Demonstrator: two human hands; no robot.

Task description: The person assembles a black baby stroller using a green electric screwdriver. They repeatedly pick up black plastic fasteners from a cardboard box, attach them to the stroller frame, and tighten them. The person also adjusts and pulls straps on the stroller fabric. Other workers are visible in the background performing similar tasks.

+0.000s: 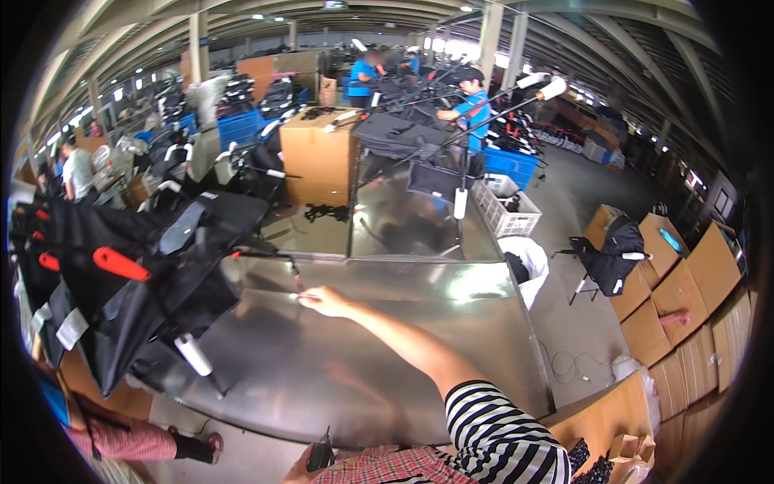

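My right hand [324, 302] reaches over the metal-topped table [387, 339] from a striped sleeve, its fingers pinched together. At the fingertips hangs a thin dark piece with a red part [297, 278]; whether I grip it is too small to tell. My left hand [299, 468] shows only in part at the lower edge, closed around a black two-way radio [321, 454] with a short antenna. Left of my right hand, a folded black stroller-like frame [153, 274] with fabric, red handles and white-wrapped tube ends lies over the table's left side.
Black frames with white-wrapped ends lie beyond the table beside a cardboard box [316, 161]. A white crate [508, 206] and a white sack [528, 266] stand along the right. Cardboard boxes [677, 298] fill the far right. Co-workers in blue stand behind; another person's leg [133, 440] is at lower left.
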